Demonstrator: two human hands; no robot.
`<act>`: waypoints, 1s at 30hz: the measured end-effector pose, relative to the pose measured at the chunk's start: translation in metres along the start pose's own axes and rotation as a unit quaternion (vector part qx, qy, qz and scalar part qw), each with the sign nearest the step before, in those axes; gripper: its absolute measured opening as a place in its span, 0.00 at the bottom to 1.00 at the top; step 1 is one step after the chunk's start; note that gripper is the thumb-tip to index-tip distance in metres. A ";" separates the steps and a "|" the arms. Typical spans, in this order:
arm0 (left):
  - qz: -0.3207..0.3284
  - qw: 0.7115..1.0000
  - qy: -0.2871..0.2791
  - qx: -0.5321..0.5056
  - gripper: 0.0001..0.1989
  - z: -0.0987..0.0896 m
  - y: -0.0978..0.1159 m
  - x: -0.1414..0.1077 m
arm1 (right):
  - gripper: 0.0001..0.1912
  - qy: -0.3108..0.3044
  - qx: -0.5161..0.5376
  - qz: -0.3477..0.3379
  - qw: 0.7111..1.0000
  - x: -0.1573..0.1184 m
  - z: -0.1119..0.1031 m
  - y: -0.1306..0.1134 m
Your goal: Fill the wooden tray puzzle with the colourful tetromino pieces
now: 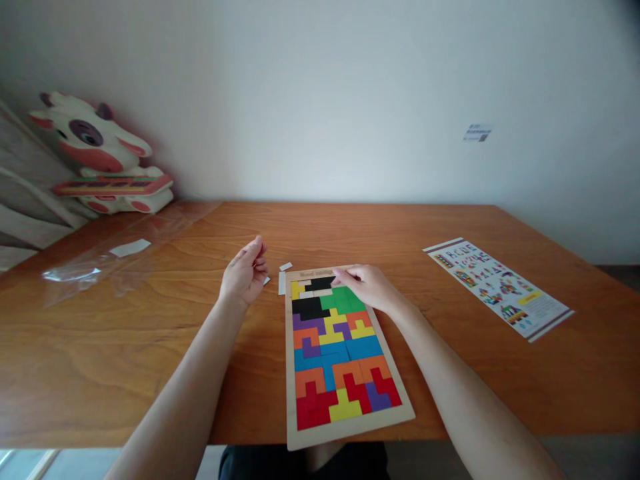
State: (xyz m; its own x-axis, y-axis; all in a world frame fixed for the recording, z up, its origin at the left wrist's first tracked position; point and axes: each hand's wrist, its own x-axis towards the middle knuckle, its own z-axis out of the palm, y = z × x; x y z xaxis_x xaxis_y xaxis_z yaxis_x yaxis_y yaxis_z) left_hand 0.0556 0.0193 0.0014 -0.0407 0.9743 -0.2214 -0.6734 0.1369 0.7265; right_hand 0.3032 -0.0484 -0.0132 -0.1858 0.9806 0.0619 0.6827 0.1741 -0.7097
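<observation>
A wooden tray puzzle (350,427) lies near the table's front edge, filled with flat coloured block pieces. Near its top left are a black piece (307,308) and a green piece (345,301). My right hand (373,285) rests over the tray's upper right corner, its fingertips drawn together by the top black piece (320,285); whatever they pinch is hidden. Left of the tray, my left hand (245,272) is raised above the table with curled fingers, thumb against forefinger. I cannot make out anything in it. A small white scrap (267,281) shows just beside its fingers.
White paper strips (282,283) lie at the tray's upper left corner. A printed pattern sheet (500,287) lies on the right of the wooden table (150,360). At the left are a clear plastic bag (75,275) and a cow-shaped toy keyboard (115,160). A wall stands behind.
</observation>
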 end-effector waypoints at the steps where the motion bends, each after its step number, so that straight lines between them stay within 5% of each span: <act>1: 0.005 1.000 -0.010 0.008 0.06 0.000 -0.002 0.000 | 0.28 -0.003 0.002 0.001 1.000 0.000 0.000 0.000; 8: -0.031 0.999 -0.016 0.018 0.05 0.002 -0.001 -0.003 | 0.21 0.037 -0.031 -0.031 0.998 0.000 0.002 0.000; 13: 0.023 0.992 -0.046 0.118 0.08 -0.002 -0.004 -0.004 | 0.16 0.005 -0.074 -0.152 0.986 -0.003 0.004 -0.005; 21: 0.010 0.876 -0.221 0.429 0.17 -0.003 -0.023 -0.016 | 0.22 -0.021 -0.202 -0.219 0.954 -0.005 0.007 -0.009; 30: 0.048 0.850 -0.226 0.473 0.17 -0.004 -0.031 -0.013 | 0.21 -0.009 -0.176 -0.198 0.964 -0.004 0.001 -0.001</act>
State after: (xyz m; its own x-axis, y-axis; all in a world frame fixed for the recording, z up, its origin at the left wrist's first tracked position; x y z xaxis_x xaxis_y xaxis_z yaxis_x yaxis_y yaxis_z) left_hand 0.0742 0.0019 -0.0213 0.3699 0.9290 -0.0141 0.2197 -0.0727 0.9729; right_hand 0.3026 -0.0522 -0.0134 -0.4920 0.8293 0.2649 0.7522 0.5581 -0.3502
